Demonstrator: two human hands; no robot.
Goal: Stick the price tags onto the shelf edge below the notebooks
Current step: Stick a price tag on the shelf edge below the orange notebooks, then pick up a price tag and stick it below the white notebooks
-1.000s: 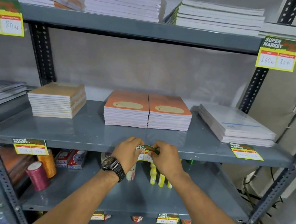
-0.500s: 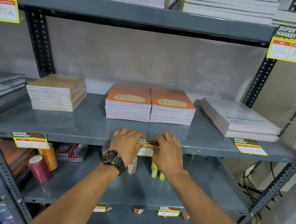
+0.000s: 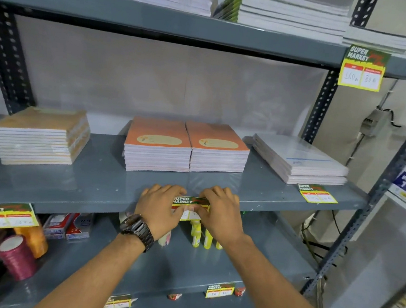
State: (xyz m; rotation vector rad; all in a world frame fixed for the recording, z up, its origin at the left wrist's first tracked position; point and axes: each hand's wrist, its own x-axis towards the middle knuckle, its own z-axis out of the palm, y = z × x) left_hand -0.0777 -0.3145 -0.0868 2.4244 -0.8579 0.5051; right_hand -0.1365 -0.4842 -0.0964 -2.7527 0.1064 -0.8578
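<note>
A green and yellow price tag [image 3: 190, 204] lies against the front edge of the grey middle shelf [image 3: 87, 199], below two orange notebook stacks [image 3: 157, 146] [image 3: 219, 148]. My left hand [image 3: 159, 209], with a dark wristwatch, presses the tag's left end. My right hand [image 3: 220, 213] presses its right end. The fingers of both hands curl over the shelf lip and hide the tag's outer ends. Other tags hang at the left [image 3: 2, 214] and right [image 3: 316, 194] of this same shelf edge.
A tan notebook stack [image 3: 40, 134] sits at the left and a white stack [image 3: 299, 159] at the right. The shelf below holds thread spools [image 3: 17, 257], small boxes and yellow bottles [image 3: 200, 236]. Slotted uprights [image 3: 320, 103] frame the rack. Another tag [image 3: 362, 69] hangs from the top shelf.
Both hands brought the bowed tag up from below the shelf lip and flattened it against the edge. The camera has moved closer.
</note>
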